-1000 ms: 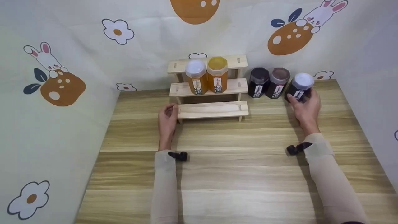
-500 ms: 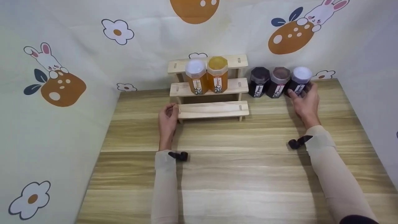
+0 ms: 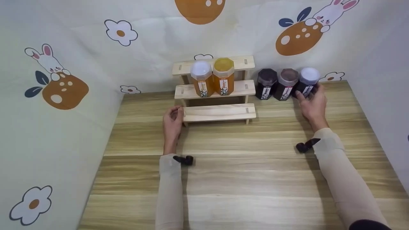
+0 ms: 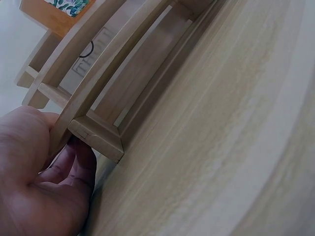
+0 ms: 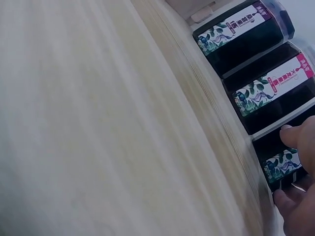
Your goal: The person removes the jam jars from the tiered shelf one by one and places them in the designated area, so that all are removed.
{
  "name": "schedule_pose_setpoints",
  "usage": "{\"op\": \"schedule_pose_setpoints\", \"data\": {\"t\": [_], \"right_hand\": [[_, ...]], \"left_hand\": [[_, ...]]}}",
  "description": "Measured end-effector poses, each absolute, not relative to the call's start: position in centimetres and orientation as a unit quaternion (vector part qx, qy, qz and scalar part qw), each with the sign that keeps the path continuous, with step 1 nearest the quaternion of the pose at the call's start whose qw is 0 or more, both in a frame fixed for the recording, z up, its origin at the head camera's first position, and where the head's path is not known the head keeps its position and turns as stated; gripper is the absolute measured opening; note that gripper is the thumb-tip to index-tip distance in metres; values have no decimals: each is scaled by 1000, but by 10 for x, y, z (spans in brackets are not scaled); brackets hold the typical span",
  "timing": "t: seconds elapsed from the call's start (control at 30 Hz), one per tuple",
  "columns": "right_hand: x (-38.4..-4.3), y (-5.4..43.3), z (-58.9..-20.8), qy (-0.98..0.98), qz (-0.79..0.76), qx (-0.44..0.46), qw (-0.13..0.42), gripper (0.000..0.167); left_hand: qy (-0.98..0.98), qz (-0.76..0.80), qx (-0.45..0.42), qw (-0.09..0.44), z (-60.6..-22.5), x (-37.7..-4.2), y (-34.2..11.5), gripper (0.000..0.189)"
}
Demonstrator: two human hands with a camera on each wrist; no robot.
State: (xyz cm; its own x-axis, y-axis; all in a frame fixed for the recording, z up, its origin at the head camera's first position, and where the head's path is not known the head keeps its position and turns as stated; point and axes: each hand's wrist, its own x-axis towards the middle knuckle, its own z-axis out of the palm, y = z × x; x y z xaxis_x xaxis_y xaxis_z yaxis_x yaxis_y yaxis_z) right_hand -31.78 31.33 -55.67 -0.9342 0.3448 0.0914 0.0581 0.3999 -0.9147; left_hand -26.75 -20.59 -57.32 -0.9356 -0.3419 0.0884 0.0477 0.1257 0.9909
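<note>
Two amber jars (image 3: 212, 78) sit shelved on the wooden rack (image 3: 217, 113); three dark ones wait at three o'clock. Right hand (image 3: 313, 103) curls around the white-lidded dark jar (image 3: 307, 82); left hand (image 3: 172, 123) grips the rack's end.

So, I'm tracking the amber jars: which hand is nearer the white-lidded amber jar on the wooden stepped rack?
Left. The left hand grips the rack's bottom-left corner, below the white-lidded amber jar; the right hand holds the white-lidded dark jar far right.

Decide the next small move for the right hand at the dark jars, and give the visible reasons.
Probably release the white-lidded jar: it stands upright on the table, in line beside two dark jars, while the right hand grips it. The left hand holds the rack.
</note>
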Motion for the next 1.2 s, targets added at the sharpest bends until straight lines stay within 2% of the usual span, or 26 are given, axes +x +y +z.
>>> {"op": "schedule_pose_setpoints", "data": {"t": [0.5,0.83,1.2], "right_hand": [[-318,314,-560,-829,530,-90,153,78],[-316,319,-558,-831,529,-95,144,83],[-303,298,-535,-825,491,-147,238,88]], "left_hand": [[-735,-654,95,150,-573,-267,-205,30],[-734,-656,91,151,-574,-268,-205,31],[-732,-658,90,152,-576,-268,-207,31]]}}
